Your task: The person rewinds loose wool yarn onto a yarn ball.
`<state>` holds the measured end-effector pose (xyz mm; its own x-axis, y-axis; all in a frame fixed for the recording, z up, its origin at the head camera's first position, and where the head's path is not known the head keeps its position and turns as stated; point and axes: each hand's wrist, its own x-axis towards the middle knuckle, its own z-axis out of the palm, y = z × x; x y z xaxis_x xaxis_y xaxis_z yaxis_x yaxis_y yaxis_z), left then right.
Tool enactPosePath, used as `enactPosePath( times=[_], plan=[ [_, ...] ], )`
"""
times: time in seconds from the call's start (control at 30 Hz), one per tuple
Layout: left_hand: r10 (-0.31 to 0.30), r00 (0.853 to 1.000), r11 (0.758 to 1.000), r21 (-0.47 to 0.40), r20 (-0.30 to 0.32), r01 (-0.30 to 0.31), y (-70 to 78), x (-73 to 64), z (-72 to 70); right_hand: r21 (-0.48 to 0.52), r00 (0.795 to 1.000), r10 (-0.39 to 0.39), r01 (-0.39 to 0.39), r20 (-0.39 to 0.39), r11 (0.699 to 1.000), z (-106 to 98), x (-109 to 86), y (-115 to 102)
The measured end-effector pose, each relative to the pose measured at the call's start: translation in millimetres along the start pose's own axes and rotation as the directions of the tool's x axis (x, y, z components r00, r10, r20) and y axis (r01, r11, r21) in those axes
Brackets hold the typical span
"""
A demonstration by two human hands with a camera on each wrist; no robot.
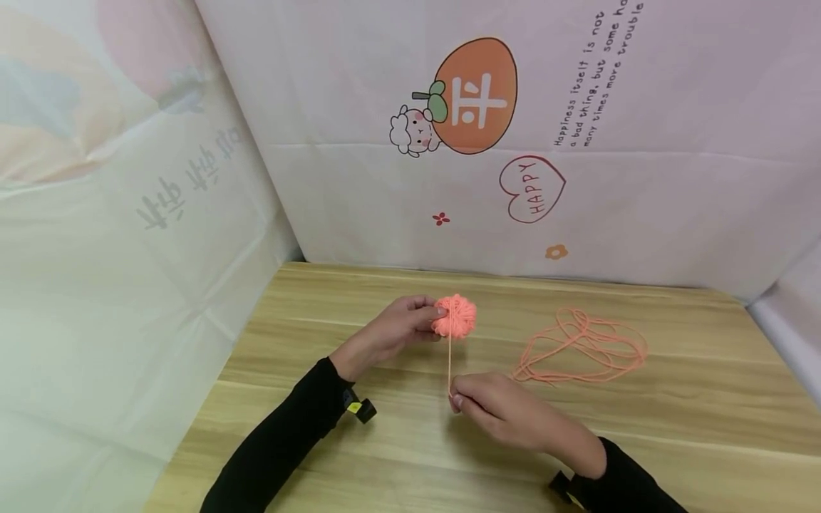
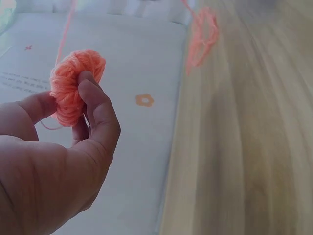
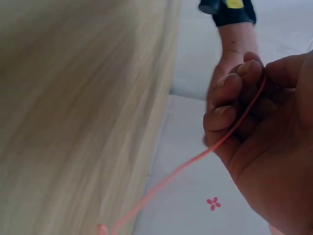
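Observation:
A small coral ball of yarn (image 1: 457, 317) is pinched between the thumb and fingers of my left hand (image 1: 407, 328), above the table. In the left wrist view the wound yarn ball (image 2: 73, 95) looks like a thick ring, with a fingertip pressed into its middle. From it a taut strand (image 1: 450, 360) runs down to my right hand (image 1: 507, 410), which pinches it between thumb and curled forefinger. The right wrist view shows the yarn strand (image 3: 186, 164) crossing the palm and trailing off below the fingers.
Loose coral yarn (image 1: 580, 335) lies in tangled loops on the wooden table (image 1: 705, 370), right of the hands. A pale printed cloth (image 1: 359, 206) stands behind the table's back edge, and another white cloth (image 1: 128, 320) hangs along the left side.

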<state>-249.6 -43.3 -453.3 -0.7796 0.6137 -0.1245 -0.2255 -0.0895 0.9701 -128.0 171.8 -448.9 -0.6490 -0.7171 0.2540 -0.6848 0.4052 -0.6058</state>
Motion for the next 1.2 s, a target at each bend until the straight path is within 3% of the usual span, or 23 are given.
enactPosePath(
  times=[0.33, 0.5, 0.7, 0.93, 1.2],
  plan=[
    [0.044, 0.996, 0.995, -0.092, 0.079, -0.037, 23.6, -9.7, 18.2, 0.043, 0.989, 0.13, -0.133, 0.071, 0.99, 4, 3.5, 38],
    [0.03, 0.986, 0.993, -0.118, 0.164, -0.01, 28.3, -19.6, 28.9, 0.07, 0.991, 0.124, -0.127, 0.047, 0.989, 0, 5.4, 50],
    [0.033, 0.971, 0.995, -0.104, 0.236, -0.008, 31.5, -30.0, 40.7, 0.122, 0.989, 0.141, -0.137, -0.032, 0.983, -8, 7.6, 45],
    [0.028, 0.965, 0.997, -0.075, 0.262, -0.008, 30.9, -39.9, 45.7, 0.136, 0.987, 0.159, -0.157, -0.007, 0.978, -29, 13.0, 27],
    [0.0, 0.961, 0.999, -0.052, 0.277, 0.015, 22.8, -51.8, 44.5, 0.203, 0.992, 0.109, -0.096, -0.057, 0.975, -35, 22.7, 46]
  ],
)
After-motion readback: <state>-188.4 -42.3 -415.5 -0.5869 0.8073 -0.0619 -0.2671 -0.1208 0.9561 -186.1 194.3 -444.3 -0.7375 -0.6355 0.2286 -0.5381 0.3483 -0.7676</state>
